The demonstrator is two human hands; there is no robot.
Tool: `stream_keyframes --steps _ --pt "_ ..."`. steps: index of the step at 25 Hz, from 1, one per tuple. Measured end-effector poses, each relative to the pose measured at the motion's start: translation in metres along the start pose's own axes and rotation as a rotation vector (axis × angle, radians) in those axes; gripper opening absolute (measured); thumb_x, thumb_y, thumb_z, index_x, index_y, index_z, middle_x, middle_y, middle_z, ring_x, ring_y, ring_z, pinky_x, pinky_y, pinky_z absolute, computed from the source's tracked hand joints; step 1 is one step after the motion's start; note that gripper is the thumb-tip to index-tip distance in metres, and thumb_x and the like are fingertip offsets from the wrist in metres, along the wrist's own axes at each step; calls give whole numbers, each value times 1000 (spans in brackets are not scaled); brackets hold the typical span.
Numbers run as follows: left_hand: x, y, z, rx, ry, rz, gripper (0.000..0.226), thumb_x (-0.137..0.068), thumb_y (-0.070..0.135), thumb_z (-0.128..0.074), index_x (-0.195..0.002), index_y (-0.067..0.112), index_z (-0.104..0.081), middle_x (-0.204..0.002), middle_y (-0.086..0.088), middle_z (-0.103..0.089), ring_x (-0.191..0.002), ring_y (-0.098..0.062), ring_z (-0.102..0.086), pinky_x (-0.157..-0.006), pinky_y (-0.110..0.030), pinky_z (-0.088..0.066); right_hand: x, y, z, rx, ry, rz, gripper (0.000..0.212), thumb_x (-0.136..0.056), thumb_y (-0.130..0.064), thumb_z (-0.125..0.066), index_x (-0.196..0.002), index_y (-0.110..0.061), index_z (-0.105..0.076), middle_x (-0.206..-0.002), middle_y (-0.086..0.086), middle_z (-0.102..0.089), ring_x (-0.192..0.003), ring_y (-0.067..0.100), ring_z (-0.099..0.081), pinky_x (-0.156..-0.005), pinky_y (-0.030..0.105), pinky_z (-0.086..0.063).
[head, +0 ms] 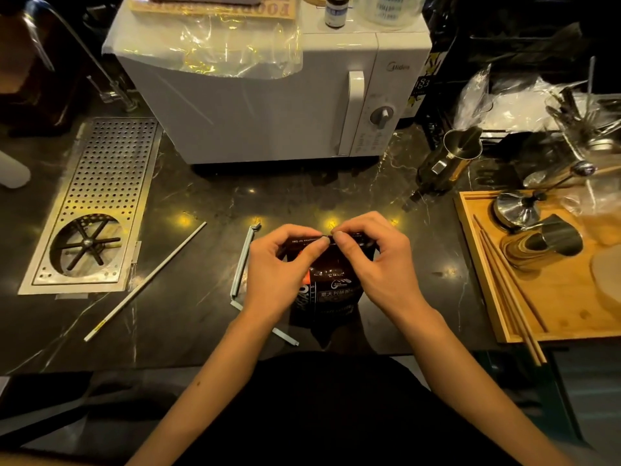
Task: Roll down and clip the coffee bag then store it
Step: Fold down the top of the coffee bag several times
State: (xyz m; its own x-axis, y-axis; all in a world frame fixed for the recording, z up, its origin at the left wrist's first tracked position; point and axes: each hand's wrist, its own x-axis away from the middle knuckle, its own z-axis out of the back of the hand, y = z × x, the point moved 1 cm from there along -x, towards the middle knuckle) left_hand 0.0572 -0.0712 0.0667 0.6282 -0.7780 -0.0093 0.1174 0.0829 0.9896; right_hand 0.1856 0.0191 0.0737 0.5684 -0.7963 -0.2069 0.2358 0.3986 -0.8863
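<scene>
Just one view here, a wide-angle cam on the person's head, looking forward and steeply down at the dark tabletop. It sits close above the forearms, facing a white microwave at the back.

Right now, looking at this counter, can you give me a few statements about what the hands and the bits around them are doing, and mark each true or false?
1. Both hands pinch the top edge of the coffee bag. True: the left hand and right hand meet at its folded top.
2. The clip is already on the bag. False: the pale clip lies open on the counter, left of the bag.
3. A white microwave stands behind the bag. True.
4. The wooden tray is to the left of the hands. False: it sits on the right.
5. The microwave door is open. False: it is shut.
</scene>
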Motion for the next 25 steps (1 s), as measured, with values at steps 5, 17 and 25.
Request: stream_keyframes --steps 5,17,25 --pt "-5 2 10 -185 -103 -175 8 -81 17 -75 -88 22 -74 -86 10 -71 -88 -9 -66 -82 -17 -47 3 0 -5 146 52 57 7 -87 -5 -65 -82 -9 -66 -83 -2 -60 -80 2 -54 -73 11 -39" --pt "-13 1 14 -251 -41 -156 10 -76 23 -80 -81 29 -74 -77 16 -71 -86 -9 -65 -80 -26 -51 -3 8 18 139 89 22 5 -82 -9 -74 -79 -12 -70 -80 0 -65 -80 5 -59 -74 17 -46" --pt "-13 -5 19 -47 -58 23 10 -80 15 -75 -83 24 -71 -84 4 -73 -83 -12 -71 -80 -33 -58 -4 11 20 65 50 -32 5 -81 -11 -75 -79 -15 -72 -80 -2 -65 -80 9 -61 -74 21 -49"
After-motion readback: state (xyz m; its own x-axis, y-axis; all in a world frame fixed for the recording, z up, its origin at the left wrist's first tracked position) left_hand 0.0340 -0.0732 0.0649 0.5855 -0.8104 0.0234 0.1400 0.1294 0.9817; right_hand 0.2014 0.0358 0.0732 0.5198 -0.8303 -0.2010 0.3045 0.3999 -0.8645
